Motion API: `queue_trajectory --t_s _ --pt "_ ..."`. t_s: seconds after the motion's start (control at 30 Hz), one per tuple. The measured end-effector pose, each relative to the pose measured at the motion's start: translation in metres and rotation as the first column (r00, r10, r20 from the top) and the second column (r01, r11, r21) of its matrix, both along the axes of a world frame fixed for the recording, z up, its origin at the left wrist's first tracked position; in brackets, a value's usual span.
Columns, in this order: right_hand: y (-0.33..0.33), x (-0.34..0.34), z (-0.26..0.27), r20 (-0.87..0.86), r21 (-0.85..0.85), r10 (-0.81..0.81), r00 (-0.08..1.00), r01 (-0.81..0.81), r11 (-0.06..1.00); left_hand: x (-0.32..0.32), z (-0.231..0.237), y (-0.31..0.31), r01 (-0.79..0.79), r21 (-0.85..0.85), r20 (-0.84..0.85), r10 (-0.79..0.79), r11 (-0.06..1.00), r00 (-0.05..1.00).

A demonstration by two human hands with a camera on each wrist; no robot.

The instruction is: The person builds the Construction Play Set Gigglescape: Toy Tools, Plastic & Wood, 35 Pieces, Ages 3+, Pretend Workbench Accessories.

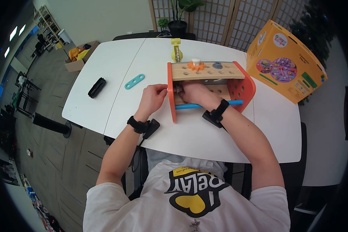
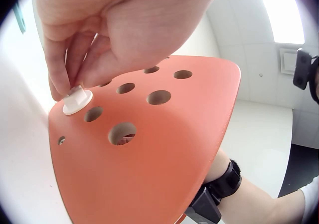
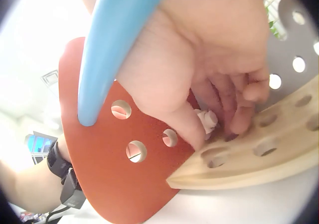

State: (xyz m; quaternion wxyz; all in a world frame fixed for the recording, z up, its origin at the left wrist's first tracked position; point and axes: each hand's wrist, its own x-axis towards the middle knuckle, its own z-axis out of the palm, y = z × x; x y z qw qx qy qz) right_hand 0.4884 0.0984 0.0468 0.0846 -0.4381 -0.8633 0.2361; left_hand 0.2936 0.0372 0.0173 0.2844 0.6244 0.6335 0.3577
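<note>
A toy workbench stands on the table, with orange side panels (image 2: 164, 154), a wooden top (image 1: 181, 71) and a blue rod (image 1: 236, 102) across its front. At the outer face of the left panel, my left hand (image 1: 152, 101) pinches a white plastic bolt (image 2: 77, 102) by its end; its round flange lies against the panel. My right hand (image 1: 199, 94) reaches inside the workbench over the blue rod. Its thumb and fingers grip a small whitish piece (image 3: 208, 119) near that panel's inner face, just above the lower wooden shelf (image 3: 239, 169). The fingers partly hide this piece.
On the workbench top sit an orange gear (image 1: 196, 66) with a white knob and a grey-blue piece (image 1: 217, 65). Behind stands a yellow toy (image 1: 176, 52). Leftward lie a teal holed strip (image 1: 135, 81) and a black case (image 1: 97, 87). A large orange-yellow box (image 1: 286, 62) is at right.
</note>
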Motion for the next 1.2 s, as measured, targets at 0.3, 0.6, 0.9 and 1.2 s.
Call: queue_trajectory --t_s 0.3,0.6,0.9,1.2 --pt "0.007 -0.002 -0.011 0.111 -0.018 0.059 0.992 -0.058 0.998 -0.001 -0.003 0.0 0.006 0.014 0.031 -0.006 1.0 1.0" --pt "-0.002 0.001 0.004 -0.036 -0.047 -0.014 0.999 0.012 0.999 0.0 -0.004 0.0 0.005 0.021 0.044 -0.006 1.0 0.999" --pt "0.003 0.0 -0.004 0.101 -0.043 0.036 0.994 -0.032 0.999 0.002 0.0 -0.001 0.006 0.005 0.032 -0.006 1.0 0.999" --pt "0.004 0.0 -0.007 -0.015 -0.013 0.043 0.999 -0.043 0.999 0.002 -0.002 -0.001 0.006 0.02 0.036 -0.006 1.0 0.999"
